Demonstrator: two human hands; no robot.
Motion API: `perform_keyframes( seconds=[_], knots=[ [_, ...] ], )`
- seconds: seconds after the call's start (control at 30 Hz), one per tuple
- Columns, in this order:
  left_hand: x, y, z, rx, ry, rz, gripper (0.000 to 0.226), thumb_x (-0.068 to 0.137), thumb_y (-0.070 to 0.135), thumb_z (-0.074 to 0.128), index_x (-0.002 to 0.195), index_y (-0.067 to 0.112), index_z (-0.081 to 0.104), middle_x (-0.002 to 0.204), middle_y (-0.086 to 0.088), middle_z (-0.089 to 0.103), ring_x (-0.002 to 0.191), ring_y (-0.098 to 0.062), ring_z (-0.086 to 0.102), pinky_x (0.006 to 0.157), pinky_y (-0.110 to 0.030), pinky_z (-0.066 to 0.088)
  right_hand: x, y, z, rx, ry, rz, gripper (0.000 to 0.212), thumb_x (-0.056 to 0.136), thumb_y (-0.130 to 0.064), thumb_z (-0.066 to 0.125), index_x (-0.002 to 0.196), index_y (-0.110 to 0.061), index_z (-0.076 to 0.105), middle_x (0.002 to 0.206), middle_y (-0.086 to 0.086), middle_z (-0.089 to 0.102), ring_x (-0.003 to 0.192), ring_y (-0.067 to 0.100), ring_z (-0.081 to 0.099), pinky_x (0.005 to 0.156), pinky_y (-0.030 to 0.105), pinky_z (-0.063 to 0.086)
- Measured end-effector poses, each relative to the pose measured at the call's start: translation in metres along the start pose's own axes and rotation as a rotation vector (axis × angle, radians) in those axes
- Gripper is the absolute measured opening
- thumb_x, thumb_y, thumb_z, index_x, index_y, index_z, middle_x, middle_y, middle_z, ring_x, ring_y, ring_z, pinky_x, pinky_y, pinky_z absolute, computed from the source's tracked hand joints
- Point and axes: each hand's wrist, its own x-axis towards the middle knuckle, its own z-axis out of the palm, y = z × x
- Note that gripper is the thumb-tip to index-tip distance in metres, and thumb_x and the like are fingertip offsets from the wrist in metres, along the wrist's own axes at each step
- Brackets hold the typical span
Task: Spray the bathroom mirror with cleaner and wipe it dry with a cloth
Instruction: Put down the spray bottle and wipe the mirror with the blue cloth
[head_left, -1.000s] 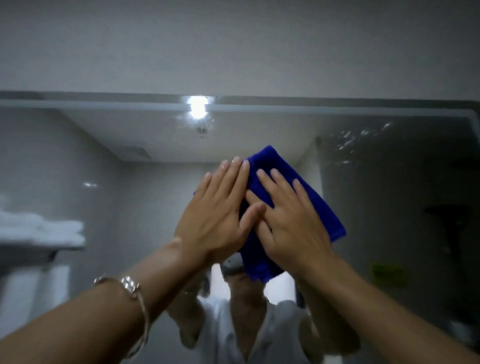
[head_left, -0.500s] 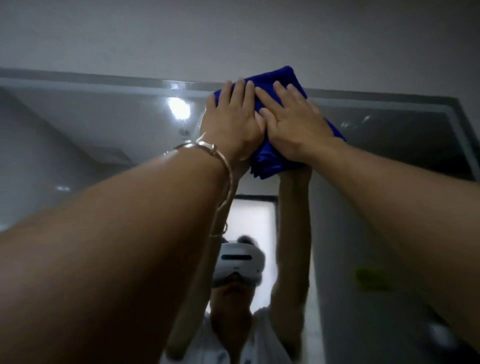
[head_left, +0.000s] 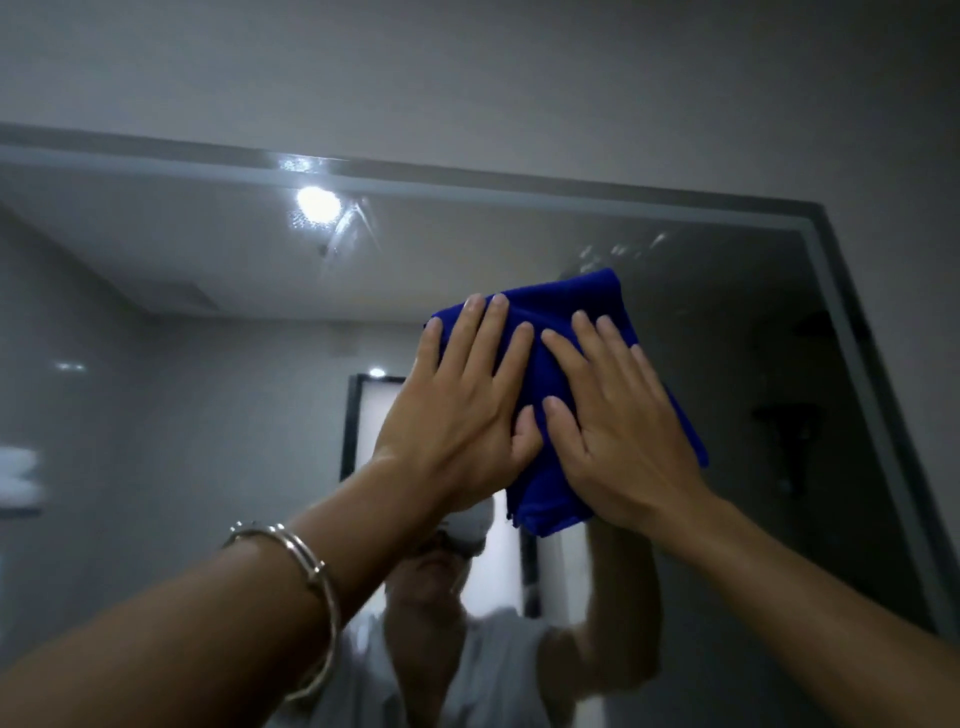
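A folded blue cloth lies flat against the bathroom mirror, high in the right part of the glass, below the top edge of the frame and well inside its right edge. You press it there with both hands. Your left hand covers the cloth's left half, its fingers straight and slightly spread. Your right hand covers the right half, also flat with the fingers extended. Neither hand curls round the fabric, and the two thumbs lie just beside each other near the middle of the cloth. Blue corners show above your fingertips, to the right of your right hand and below both palms.

A silver bangle circles your left forearm near the wrist. Wet streaks and droplets glint on the glass just above the cloth, and more cluster around the reflected ceiling light. The mirror also shows your reflection in a pale shirt and white headset, arms raised to the cloth, with a bright doorway behind. Blurred white shapes at the far left cannot be identified. A plain grey wall rises above the mirror.
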Motion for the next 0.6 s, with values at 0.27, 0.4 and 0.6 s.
perform_keyframes(
  seconds=[0.27, 0.4, 0.6],
  knots=[
    [0.078, -0.025, -0.018, 0.009, -0.046, -0.080, 0.074, 0.085, 0.047, 0.013, 0.149, 0.011, 0.016, 0.157, -0.014, 0.011, 0.145, -0.027, 0.008, 0.116, -0.046, 0.010, 0.079, 0.022, -0.019, -0.063, 0.040, 0.035, 0.055, 0.101, -0.042, 0.021, 0.153, -0.026, 0.010, 0.161, 0.003, 0.006, 0.147, 0.018, 0.000, 0.116, 0.034, -0.002],
    [0.130, -0.024, -0.023, 0.129, -0.103, -0.283, 0.062, 0.097, 0.043, 0.018, 0.151, 0.019, 0.001, 0.158, -0.010, -0.001, 0.145, -0.025, -0.003, 0.114, -0.050, 0.007, 0.134, 0.032, -0.036, -0.053, -0.064, 0.118, 0.054, 0.103, -0.041, 0.019, 0.153, -0.026, 0.005, 0.161, 0.002, -0.003, 0.147, 0.019, -0.006, 0.117, 0.039, -0.003],
    [0.124, 0.002, -0.028, 0.207, -0.119, -0.332, 0.065, 0.098, 0.040, 0.029, 0.149, 0.009, 0.004, 0.153, -0.015, 0.013, 0.140, -0.031, 0.015, 0.113, -0.050, 0.019, 0.117, 0.034, -0.028, 0.015, 0.019, 0.131, 0.051, 0.104, -0.038, 0.018, 0.153, -0.028, 0.006, 0.161, 0.002, -0.001, 0.147, 0.018, -0.005, 0.117, 0.037, -0.005]
  ],
)
